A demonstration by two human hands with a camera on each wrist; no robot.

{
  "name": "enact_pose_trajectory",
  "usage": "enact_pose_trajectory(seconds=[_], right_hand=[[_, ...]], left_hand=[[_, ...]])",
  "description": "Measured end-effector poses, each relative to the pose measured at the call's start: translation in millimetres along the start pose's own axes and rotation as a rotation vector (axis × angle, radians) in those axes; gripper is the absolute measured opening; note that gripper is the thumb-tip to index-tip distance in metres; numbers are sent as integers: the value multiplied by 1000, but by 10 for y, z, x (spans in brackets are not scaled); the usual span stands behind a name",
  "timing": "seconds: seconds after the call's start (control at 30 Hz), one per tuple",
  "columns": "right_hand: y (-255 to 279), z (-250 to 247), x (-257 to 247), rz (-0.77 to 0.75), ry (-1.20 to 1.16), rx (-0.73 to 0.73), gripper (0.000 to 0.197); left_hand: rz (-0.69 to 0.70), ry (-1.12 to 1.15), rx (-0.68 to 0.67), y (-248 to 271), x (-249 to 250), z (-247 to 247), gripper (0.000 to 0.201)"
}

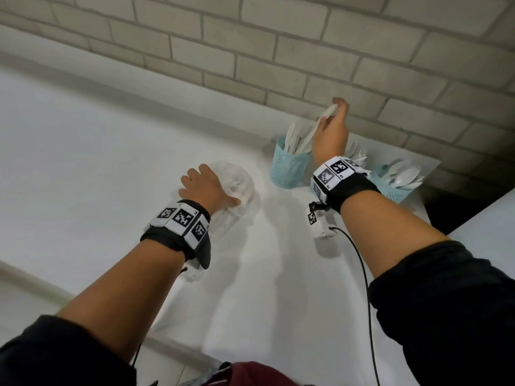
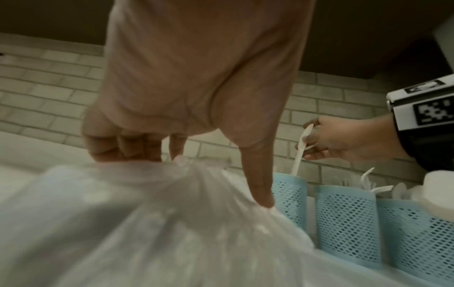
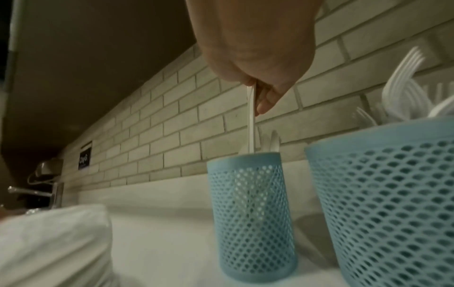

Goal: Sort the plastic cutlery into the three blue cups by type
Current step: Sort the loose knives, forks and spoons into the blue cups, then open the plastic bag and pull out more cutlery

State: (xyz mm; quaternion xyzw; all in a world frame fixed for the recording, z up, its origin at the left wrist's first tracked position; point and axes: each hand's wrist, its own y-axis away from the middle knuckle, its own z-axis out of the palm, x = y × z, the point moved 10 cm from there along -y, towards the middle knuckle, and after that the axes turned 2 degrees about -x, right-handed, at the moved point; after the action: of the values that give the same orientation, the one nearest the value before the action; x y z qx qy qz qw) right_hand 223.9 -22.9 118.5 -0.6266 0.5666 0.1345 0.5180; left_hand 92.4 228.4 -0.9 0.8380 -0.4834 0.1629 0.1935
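Right-hand grip (image 1: 331, 126): pinched on one white knife (image 3: 251, 124), held vertical over the leftmost blue cup (image 3: 250, 213) directly below, for dropping in. Left-hand grip (image 1: 204, 185): clutching the plastic bag (image 2: 172, 223), steadying it.

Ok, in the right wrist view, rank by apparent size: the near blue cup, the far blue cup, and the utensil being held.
1. Near blue cup, cropped and closest to the camera, so unsure.
2. Far blue cup.
3. Held utensil.
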Motion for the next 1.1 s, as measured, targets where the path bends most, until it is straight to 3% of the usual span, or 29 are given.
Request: enact_pose_trajectory(seconds=[0.1,0.23,0.33,0.43,0.5,0.63,0.73,0.87,1.1], right_hand=[[56,276,110,-20,264,-159,28],[96,434,188,-45,403,-295,36],[46,378,77,-93,411,-258,42],[37,219,-44,-75,225,-148,48],[71,127,-140,-96,93,-103,48],[158,-29,-296,-94,-34,-134,34],[233,-98,-346,-77,-92,-254,27],[422,-160,-257,-20,-46,-504,19],[836,-677,167,133,39,-666,11]], left_hand=[[12,34,-53,-28,-82,69,82],[94,166,-8,-91,-124,34,42],[176,301,102,-72,-93,-95,23],[257,399,210,-18,24,-262,18],[312,475,204,13,142,-300,15],[402,712,106,109,442,-309,13],[497,871,-57,270,813,-302,19],[591,907,-257,546,1308,-113,29],[618,883,-429,805,1750,585,39]])
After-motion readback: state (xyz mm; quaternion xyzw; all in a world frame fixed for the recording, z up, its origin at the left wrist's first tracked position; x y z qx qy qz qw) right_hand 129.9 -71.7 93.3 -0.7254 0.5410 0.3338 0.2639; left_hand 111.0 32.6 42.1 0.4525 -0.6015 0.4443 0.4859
